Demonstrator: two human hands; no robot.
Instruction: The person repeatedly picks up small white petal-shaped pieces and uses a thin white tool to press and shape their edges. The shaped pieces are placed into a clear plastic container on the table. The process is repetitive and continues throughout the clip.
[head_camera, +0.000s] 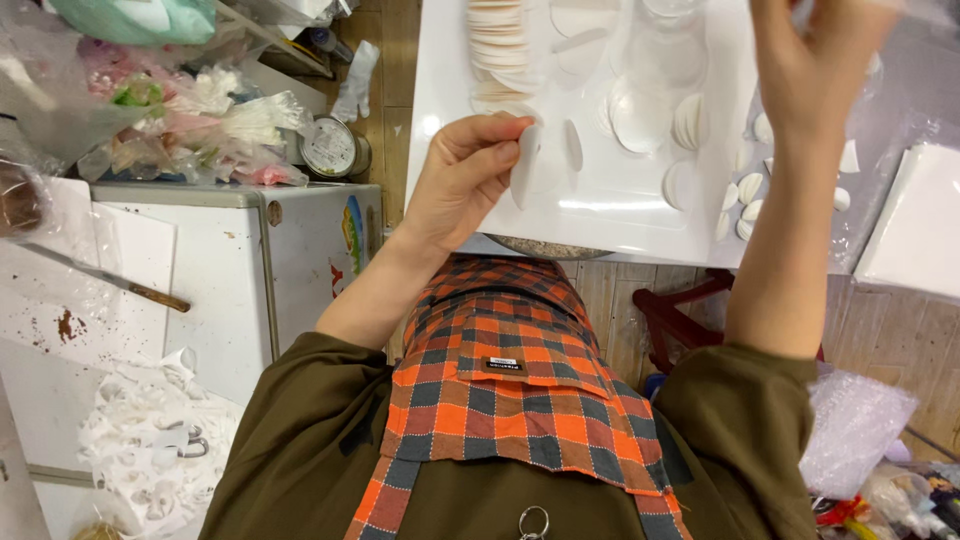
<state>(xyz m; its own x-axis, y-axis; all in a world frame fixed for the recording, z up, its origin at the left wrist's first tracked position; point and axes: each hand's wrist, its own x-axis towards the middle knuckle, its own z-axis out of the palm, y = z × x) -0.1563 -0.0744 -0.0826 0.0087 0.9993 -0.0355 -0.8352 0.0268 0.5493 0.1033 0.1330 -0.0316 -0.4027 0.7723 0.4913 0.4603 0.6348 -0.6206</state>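
1. Head view: left hand (465, 180) at centre frame, fingers pinched on a white round disc (527, 165) held on edge over the white tray (600, 215).
2. Right hand (815, 65) at upper right, fingers curled toward clear plastic film (905, 10); grip impossible to tell.
3. Stack of white discs (497, 45) at top centre of the tray; loose discs scattered toward its right side.
4. Orange plaid apron (510, 390) at lower centre; white cabinet (250, 270) at left.
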